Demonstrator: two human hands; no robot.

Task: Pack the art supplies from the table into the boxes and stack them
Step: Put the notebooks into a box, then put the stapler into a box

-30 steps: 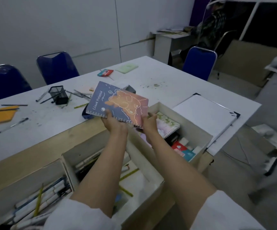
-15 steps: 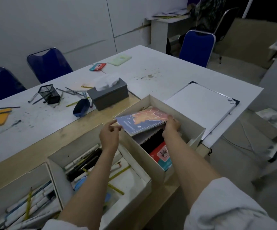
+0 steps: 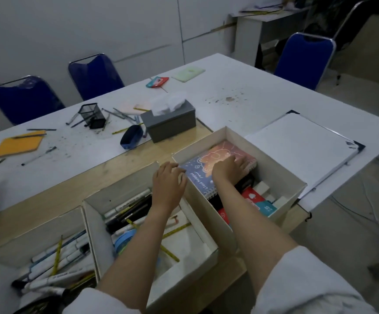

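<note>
The right hand [image 3: 228, 169] presses the blue notebook [image 3: 209, 171] flat, fingers straight, into the right-hand box [image 3: 281, 177] at centre frame. The left hand [image 3: 168, 184] rests on that box's near wall, fingers loosely curled. Pens [image 3: 120, 115], an orange pad [image 3: 17, 145] and a clipboard [image 3: 304, 146] wait on the bench [image 3: 229, 87]; I'd say roughly half packed, nothing stacked.

Three boxes sit in a row. The notebook [image 3: 209, 168] lies in the right box [image 3: 281, 177], on top of other things. Pens lie in the middle box [image 3: 97, 214] and left box [image 3: 48, 227]. Behind them stands a tissue box [image 3: 170, 123], maybe touching the pouch [image 3: 130, 137] on its left.
</note>
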